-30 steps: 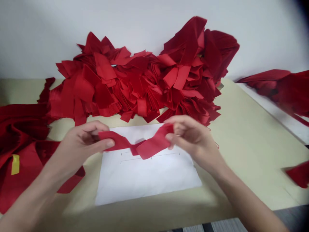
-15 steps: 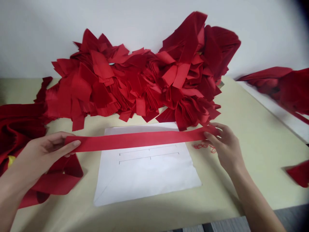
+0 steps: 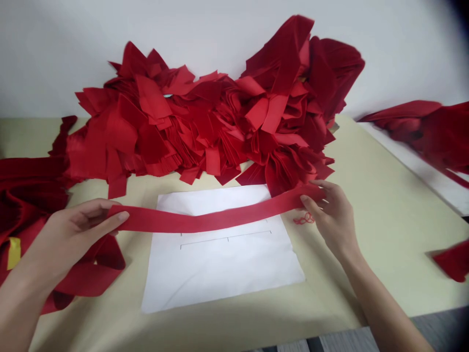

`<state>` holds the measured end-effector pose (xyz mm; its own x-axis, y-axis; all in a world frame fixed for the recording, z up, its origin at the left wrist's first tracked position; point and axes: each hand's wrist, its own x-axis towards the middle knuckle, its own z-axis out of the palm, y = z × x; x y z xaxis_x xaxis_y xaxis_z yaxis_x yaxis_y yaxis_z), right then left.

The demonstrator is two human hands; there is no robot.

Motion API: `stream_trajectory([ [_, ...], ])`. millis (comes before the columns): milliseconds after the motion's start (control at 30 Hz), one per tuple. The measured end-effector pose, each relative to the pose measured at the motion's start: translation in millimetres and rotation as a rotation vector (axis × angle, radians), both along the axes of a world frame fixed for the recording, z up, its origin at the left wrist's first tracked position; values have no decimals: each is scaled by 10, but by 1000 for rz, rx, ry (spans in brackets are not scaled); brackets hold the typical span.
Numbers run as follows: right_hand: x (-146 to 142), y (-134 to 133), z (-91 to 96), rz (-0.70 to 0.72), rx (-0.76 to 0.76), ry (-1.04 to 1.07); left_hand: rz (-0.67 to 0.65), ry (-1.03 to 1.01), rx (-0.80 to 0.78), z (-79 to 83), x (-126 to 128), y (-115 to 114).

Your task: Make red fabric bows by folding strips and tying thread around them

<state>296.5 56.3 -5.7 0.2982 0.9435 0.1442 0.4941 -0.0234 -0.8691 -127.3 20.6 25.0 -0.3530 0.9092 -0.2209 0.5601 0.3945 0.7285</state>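
Note:
A red ribbon strip [image 3: 212,220] spans between my two hands, sagging a little in the middle. My left hand [image 3: 91,222] pinches its left end between thumb and fingers. At the other end, my right hand [image 3: 331,215] grips the ribbon, with the thumb in front. Beneath the strip lies a white sheet of paper [image 3: 227,278] with thin ruled lines and short tick marks; the ribbon covers part of the upper line. A small tangle of red thread [image 3: 304,218] rests on the table by my right hand.
A large heap of red ribbon pieces [image 3: 205,127] leans against the wall behind the paper. More red fabric [image 3: 29,195] with a yellow tag [image 3: 14,253] lies at the left. Red cloth [image 3: 432,132] sits on a white board [image 3: 406,156] at the right, on the pale table [image 3: 366,195].
My hands have come slightly closer together, and the ribbon has gone from nearly straight to sagging. Its middle now hangs lower over the upper line on the paper.

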Motion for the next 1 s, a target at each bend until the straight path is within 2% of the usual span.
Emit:
stream_trajectory([
  [167, -15, 5, -29, 5, -11, -5, 22, -73, -67, -55, -16, -14],
  [500, 35, 6, -115, 1, 4, -30, 123, -58, 51, -5, 163, 42],
  [667, 70, -8, -134, -26, -17, -10, 92, -74, 4, -90, 113, 15],
  [833, 70, -32, -168, -9, -55, 113, 61, -57, -41, -183, 25, -52],
  [1000, 60, -44, -186, 6, -68, 161, 26, -5, -59, -199, -22, -77],
])
